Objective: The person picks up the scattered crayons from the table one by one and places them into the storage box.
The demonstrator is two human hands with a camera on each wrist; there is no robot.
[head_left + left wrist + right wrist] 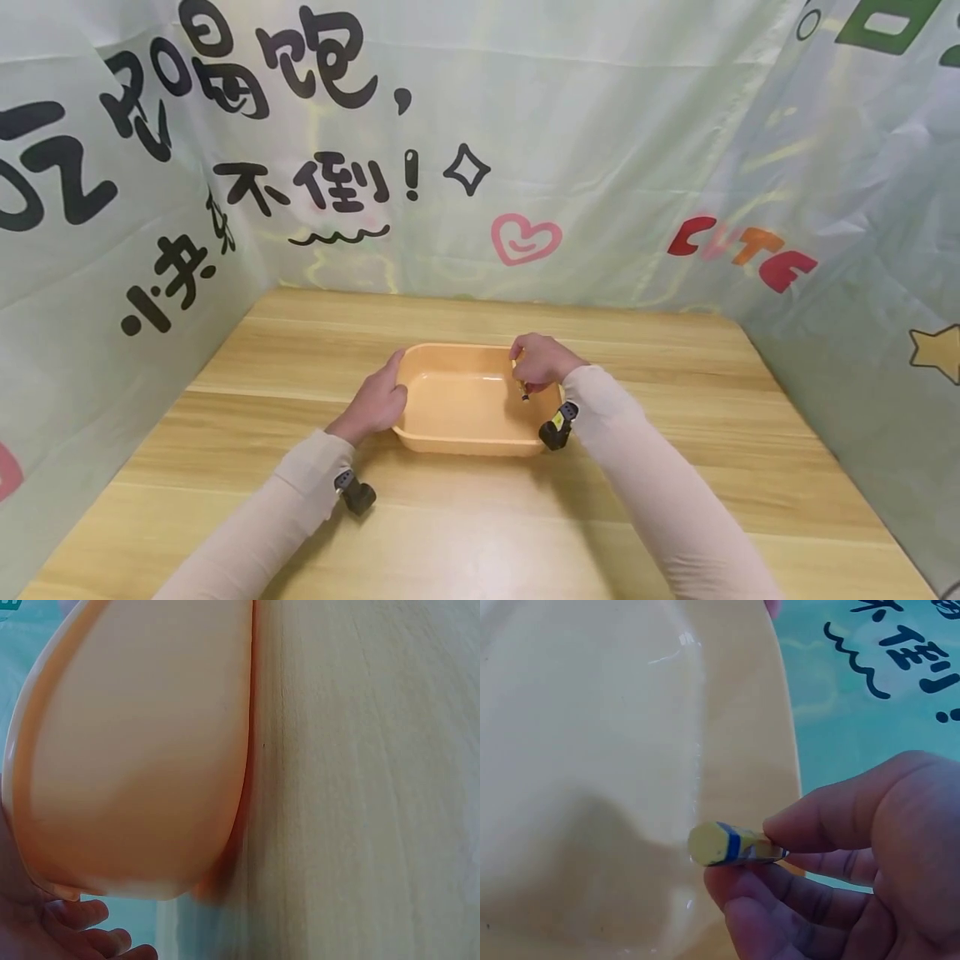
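Pale wood-grain bench (465,525). Pale green cloth (615,133) behind and both sides, printed: black lettering (342,185), pink heart (525,247), yellow star (937,353) far right.

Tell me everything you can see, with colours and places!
Tub: one, light orange, middle
Stick, maybe crayon: one, yellow with blue band, right hand
Table: one, light wood, underneath
Cloth walls: three, pale green, around table
Writing: many, black, back and left walls
CUTE letters: four, red, pink, orange, towards right
Heart: one, pink, back wall
Stars: two, black and yellow, walls
Other prints: several, green, pink, yellow, walls
Cameras: two, black, wrists
Sleeves: two, pale pinkish, arms
Left hand: one, bare, gripping tub
Right hand: one, bare, pinching stick
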